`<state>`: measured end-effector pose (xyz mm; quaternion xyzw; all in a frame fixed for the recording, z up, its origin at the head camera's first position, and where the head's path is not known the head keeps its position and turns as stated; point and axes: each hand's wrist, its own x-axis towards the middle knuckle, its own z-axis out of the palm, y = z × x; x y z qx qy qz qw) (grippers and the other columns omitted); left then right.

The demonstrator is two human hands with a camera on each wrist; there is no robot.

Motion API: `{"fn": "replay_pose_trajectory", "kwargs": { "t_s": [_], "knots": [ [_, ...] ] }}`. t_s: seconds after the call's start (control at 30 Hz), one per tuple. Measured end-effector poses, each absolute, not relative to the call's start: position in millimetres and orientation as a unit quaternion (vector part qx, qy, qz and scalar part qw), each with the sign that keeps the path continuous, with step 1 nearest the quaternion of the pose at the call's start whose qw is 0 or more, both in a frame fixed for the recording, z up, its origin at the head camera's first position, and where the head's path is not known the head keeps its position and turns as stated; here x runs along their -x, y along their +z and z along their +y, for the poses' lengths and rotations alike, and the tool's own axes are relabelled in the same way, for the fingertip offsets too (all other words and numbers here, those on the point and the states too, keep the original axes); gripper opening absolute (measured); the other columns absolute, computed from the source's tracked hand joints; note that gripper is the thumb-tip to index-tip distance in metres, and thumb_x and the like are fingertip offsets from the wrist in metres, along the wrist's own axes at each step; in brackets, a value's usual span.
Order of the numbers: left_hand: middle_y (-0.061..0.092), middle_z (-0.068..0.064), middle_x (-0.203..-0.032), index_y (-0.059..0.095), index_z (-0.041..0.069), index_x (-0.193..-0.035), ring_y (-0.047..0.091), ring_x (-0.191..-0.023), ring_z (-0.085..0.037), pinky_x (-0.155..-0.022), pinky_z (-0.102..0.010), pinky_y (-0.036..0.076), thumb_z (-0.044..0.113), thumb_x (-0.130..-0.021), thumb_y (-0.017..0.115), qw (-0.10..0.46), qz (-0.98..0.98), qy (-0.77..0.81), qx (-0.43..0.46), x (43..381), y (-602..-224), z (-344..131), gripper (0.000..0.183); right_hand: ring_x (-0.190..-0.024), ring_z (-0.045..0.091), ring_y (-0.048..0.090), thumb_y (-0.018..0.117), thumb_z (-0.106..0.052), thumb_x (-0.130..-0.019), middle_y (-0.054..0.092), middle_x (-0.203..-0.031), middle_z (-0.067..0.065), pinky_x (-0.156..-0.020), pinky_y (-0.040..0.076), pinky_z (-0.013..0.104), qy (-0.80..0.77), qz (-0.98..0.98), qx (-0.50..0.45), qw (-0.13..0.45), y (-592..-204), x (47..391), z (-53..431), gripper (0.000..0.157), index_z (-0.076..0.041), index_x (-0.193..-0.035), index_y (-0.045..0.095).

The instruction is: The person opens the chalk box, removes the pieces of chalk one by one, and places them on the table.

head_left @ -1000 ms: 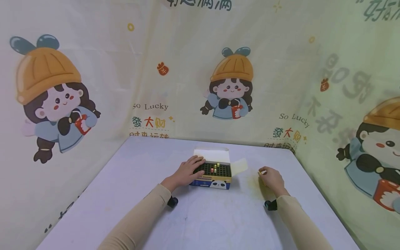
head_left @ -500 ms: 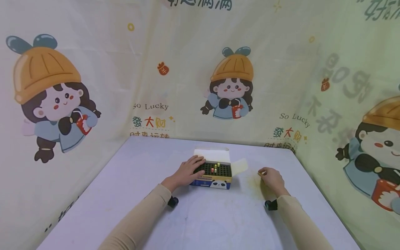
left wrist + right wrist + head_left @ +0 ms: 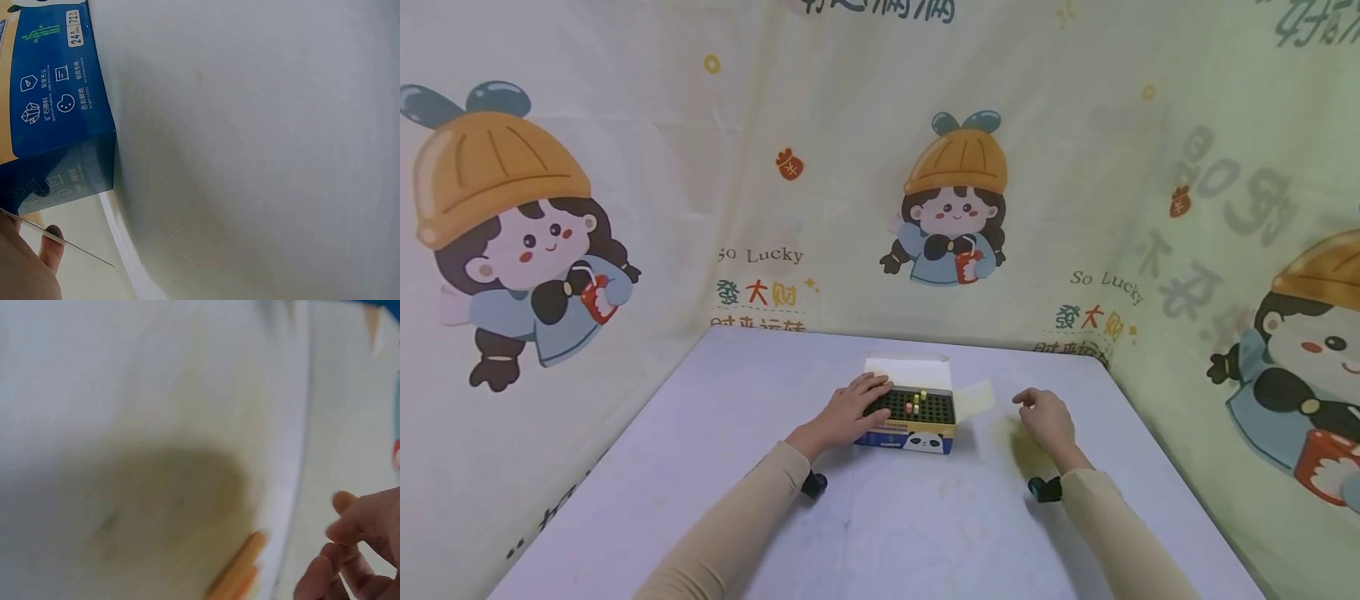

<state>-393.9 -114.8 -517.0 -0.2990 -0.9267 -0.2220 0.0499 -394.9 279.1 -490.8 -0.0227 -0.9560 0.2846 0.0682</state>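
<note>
A chalk box [image 3: 902, 440] with a panda on its front stands with its lid raised. Its black, holed holder [image 3: 934, 410] has several chalk sticks [image 3: 916, 405] upright in it. My left hand [image 3: 848, 410] rests over the box's left end, fingers fairly straight and thumb by the front rim. In the left wrist view, one finger [image 3: 52, 249] shows behind a thin flap [image 3: 81, 248]. My right hand [image 3: 1049, 423] hovers above the table with fingers loosely bent; nothing shows between them. Orange chalk [image 3: 240, 565] lies below it in the right wrist view, hidden by the hand in the head view.
The white table [image 3: 895, 525] ends at a printed cloth [image 3: 842, 208] hanging behind it and at both sides. A side flap [image 3: 973, 400] sticks out from the box's right end. A yellowish smudge [image 3: 1011, 429] marks the table by the right hand.
My right hand has risen slightly and shifted left; the yellow stick that showed at its fingertips is out of sight. The left hand and the box have stayed put.
</note>
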Motion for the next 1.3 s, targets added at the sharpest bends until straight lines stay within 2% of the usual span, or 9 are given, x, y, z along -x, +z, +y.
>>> {"fn": "replay_pose_trajectory", "kwargs": {
  "t_s": [0.13,0.3,0.43,0.63,0.87,1.03,1.3],
  "knots": [
    [0.027,-0.001,-0.171,0.032,0.023,-0.165,0.013,-0.161,-0.028,-0.118,-0.064,0.028,0.055,-0.109,0.042,0.053,-0.927,-0.224,0.297,393,-515,-116,0.065,-0.101,0.034,0.060,0.050,-0.008,-0.096,0.063,-0.119,0.020,-0.075,0.049,0.043,0.313,-0.938,0.005,0.148,-474,392,255,0.030,-0.005,-0.116,0.073],
    [0.026,0.000,-0.171,0.031,0.024,-0.165,0.013,-0.161,-0.027,-0.118,-0.064,0.028,0.057,-0.109,0.041,0.049,-0.929,-0.219,0.295,394,-516,-116,0.066,-0.091,0.029,0.061,0.054,-0.005,-0.098,0.064,-0.108,0.015,-0.076,0.047,0.039,0.351,-0.902,-0.046,0.247,-457,386,219,0.022,-0.005,-0.107,0.074],
    [0.026,0.000,-0.171,0.031,0.024,-0.165,0.013,-0.161,-0.027,-0.118,-0.064,0.028,0.057,-0.108,0.041,0.049,-0.928,-0.219,0.296,395,-518,-116,0.066,-0.088,0.024,0.058,0.056,-0.002,-0.098,0.064,-0.103,0.012,-0.078,0.049,0.038,0.360,-0.888,-0.094,0.269,-453,377,186,0.020,-0.006,-0.103,0.075],
    [0.027,0.000,-0.171,0.032,0.025,-0.165,0.014,-0.161,-0.026,-0.118,-0.063,0.027,0.058,-0.108,0.040,0.056,-0.930,-0.212,0.296,393,-519,-115,0.066,-0.089,0.020,0.062,0.061,-0.004,-0.099,0.065,-0.104,0.008,-0.079,0.055,0.038,0.351,-0.898,-0.149,0.219,-465,361,143,0.017,-0.006,-0.106,0.076],
    [0.029,0.001,-0.170,0.034,0.024,-0.164,0.015,-0.160,-0.027,-0.117,-0.063,0.028,0.057,-0.109,0.039,0.060,-0.929,-0.215,0.296,391,-521,-113,0.064,-0.089,0.019,0.068,0.070,-0.010,-0.098,0.070,-0.102,0.007,-0.075,0.059,0.034,0.326,-0.926,-0.140,0.129,-486,359,121,0.013,-0.008,-0.108,0.077],
    [0.027,0.001,-0.171,0.032,0.025,-0.164,0.014,-0.161,-0.027,-0.117,-0.064,0.027,0.057,-0.109,0.039,0.055,-0.929,-0.215,0.296,391,-520,-113,0.065,-0.086,0.017,0.069,0.073,-0.010,-0.095,0.076,-0.099,0.005,-0.074,0.059,0.034,0.320,-0.932,-0.128,0.109,-488,362,118,0.011,-0.010,-0.104,0.079],
    [0.027,0.002,-0.171,0.031,0.026,-0.165,0.014,-0.161,-0.026,-0.118,-0.063,0.028,0.057,-0.109,0.040,0.059,-0.932,-0.210,0.291,392,-516,-115,0.065,-0.083,0.016,0.067,0.074,-0.011,-0.097,0.077,-0.098,0.005,-0.074,0.059,0.035,0.317,-0.933,-0.141,0.096,-484,365,117,0.006,-0.010,-0.102,0.078]
  ]
}}
